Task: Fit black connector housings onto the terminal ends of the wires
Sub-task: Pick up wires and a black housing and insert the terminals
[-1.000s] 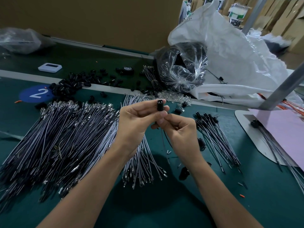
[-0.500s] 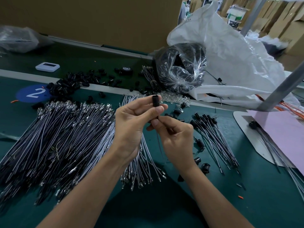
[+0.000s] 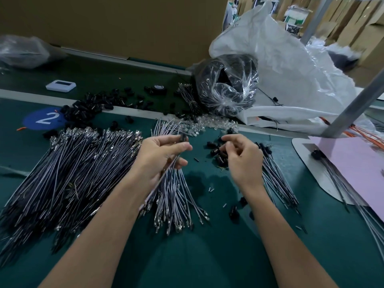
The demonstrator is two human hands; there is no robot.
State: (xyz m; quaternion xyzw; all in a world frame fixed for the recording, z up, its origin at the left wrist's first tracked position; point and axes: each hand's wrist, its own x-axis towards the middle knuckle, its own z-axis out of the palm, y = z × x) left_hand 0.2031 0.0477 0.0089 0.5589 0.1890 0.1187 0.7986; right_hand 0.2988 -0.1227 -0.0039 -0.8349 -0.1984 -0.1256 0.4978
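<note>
My left hand [image 3: 161,154] pinches a black connector housing [image 3: 183,137] between thumb and fingers, and the wire fitted in it [image 3: 164,175] trails back under the palm. My right hand [image 3: 242,156] hovers over a small heap of loose black housings [image 3: 216,151], fingers curled; whether it holds one is unclear. A big pile of bare-ended wires [image 3: 72,169] lies left of my left hand. A smaller bunch [image 3: 176,202] lies below it. Wires with housings fitted [image 3: 274,179] lie right of my right hand.
More black housings [image 3: 87,111] are scattered at the back left by a blue disc marked 2 [image 3: 44,119]. A clear bag of black parts [image 3: 226,86] and a white sack [image 3: 291,80] stand behind. A pink sheet [image 3: 353,163] and a metal post [image 3: 353,107] are right.
My hands have come apart. The right hand left the housing and moved right to the heap of loose housings. The left hand dropped lower, still holding the housing and wire.
</note>
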